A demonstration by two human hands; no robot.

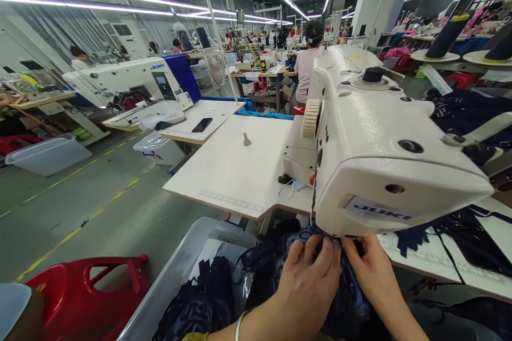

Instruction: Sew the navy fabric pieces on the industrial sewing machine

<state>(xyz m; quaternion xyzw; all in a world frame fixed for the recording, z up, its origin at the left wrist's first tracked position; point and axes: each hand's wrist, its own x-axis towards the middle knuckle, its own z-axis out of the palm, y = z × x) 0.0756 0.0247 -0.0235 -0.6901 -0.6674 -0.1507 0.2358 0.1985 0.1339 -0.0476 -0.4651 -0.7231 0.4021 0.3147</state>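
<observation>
A large white sewing machine (384,133) fills the right of the view, its head end towards me. Just below that end, my left hand (310,282) is closed on dark navy patterned fabric (298,240), with its fingers bent. Close beside it, my right hand (370,266) pinches the same bunched fabric from the right. The needle area and the fingertips are partly hidden under the machine head. More of the fabric hangs down below and between both hands. Under my left arm, a clear plastic bin (176,266) holds dark navy strips (208,293).
The white worktable (228,160) carries a small grey metal piece (247,140). A black phone (202,124) lies on the adjoining table. A red plastic stool (88,298) stands at lower left. Dark strappy garments (480,234) lie at right. Ahead, a person in pink (307,69) sits facing away.
</observation>
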